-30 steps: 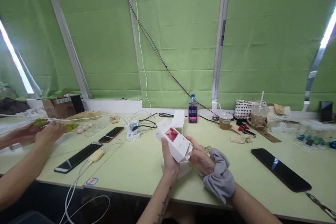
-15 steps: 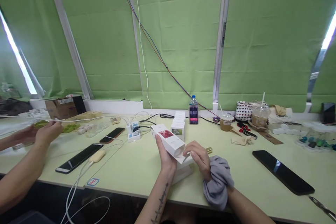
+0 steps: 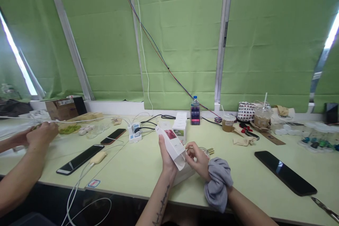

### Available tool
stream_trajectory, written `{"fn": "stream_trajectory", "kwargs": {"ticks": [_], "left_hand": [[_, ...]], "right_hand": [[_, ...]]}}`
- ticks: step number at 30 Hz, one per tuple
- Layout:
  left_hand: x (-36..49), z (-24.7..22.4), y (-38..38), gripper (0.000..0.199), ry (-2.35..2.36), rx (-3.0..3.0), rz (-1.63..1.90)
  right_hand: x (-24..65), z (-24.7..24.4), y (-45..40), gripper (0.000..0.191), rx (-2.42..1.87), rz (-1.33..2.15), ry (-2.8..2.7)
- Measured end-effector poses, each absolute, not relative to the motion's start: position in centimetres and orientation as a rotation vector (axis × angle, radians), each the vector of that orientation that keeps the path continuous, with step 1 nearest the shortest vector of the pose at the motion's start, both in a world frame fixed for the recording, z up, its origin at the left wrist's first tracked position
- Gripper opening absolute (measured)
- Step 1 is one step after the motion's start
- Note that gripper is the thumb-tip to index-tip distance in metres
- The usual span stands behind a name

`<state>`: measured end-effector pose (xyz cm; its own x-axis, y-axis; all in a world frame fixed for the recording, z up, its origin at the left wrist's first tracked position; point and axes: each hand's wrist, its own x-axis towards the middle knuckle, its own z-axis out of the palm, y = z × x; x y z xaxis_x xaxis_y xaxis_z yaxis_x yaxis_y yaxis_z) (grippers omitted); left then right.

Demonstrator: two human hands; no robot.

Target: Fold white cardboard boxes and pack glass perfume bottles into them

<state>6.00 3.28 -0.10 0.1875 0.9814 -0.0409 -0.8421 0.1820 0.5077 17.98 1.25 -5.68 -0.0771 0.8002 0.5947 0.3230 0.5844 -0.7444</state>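
Observation:
A small white box (image 3: 173, 145) with a red flower picture is tilted in my left hand (image 3: 167, 159), whose fingers wrap round its side and underside. My right hand (image 3: 196, 159) is at the box's near end, fingertips closed on its flap edge. A grey scrunchie (image 3: 218, 183) circles my right wrist. Beneath my hands lies another white object (image 3: 184, 174), partly hidden. A clear item with a gold cap (image 3: 210, 151) shows just behind my right hand. Beyond the held box stands a row of white boxes (image 3: 180, 123), the front one with a green picture.
A power strip (image 3: 135, 133), cables and two phones (image 3: 79, 159) lie left, near another person's hands (image 3: 39, 133). Behind are a bottle (image 3: 195, 111) and iced drinks (image 3: 228, 123). To the right are a black phone (image 3: 285, 173), pliers (image 3: 325, 209) and lidded jars (image 3: 319, 137).
The held box has turned to a steeper angle, its near end swinging slightly left. My right fingers have shifted on its end. The other person's hands have moved slightly left.

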Motion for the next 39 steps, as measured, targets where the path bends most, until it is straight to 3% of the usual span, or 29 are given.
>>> {"fn": "stream_trajectory", "kwargs": {"ticks": [5, 12, 19, 23, 25, 30, 35, 39], "left_hand": [[5.3, 0.3, 4.1, 0.065, 0.386, 0.508, 1.236], [6.2, -1.1, 4.8, 0.051, 0.515, 0.671, 1.537], [6.0, -1.8, 5.1, 0.058, 0.688, 0.857, 1.664], [5.7, -1.7, 5.1, 0.047, 0.783, 1.096, 1.688], [5.6, -1.6, 4.8, 0.044, 0.789, 1.233, 1.632], [3.8, -1.5, 3.9, 0.034, 0.812, 1.778, 1.343], [1.5, -1.8, 3.2, 0.04, 1.216, 2.324, 0.873], [1.7, -2.7, 4.3, 0.036, 1.476, 2.299, 0.577]], "right_hand": [[18.1, -6.7, 2.5, 0.017, -0.923, 0.569, -1.589], [18.5, -5.0, 0.7, 0.024, -0.918, 0.396, -1.55], [18.7, -5.2, 1.0, 0.032, -0.89, 0.44, -1.449], [18.9, -5.0, 1.6, 0.035, -0.887, 0.53, -1.32], [18.9, -4.8, 1.5, 0.027, -0.864, 0.604, -1.309], [19.5, -4.3, 1.4, 0.041, -0.774, 0.828, -1.055], [20.8, -4.0, 1.9, 0.047, -0.763, 0.74, -0.811], [20.6, -3.9, 1.6, 0.041, -0.793, 0.768, -0.821]]}}
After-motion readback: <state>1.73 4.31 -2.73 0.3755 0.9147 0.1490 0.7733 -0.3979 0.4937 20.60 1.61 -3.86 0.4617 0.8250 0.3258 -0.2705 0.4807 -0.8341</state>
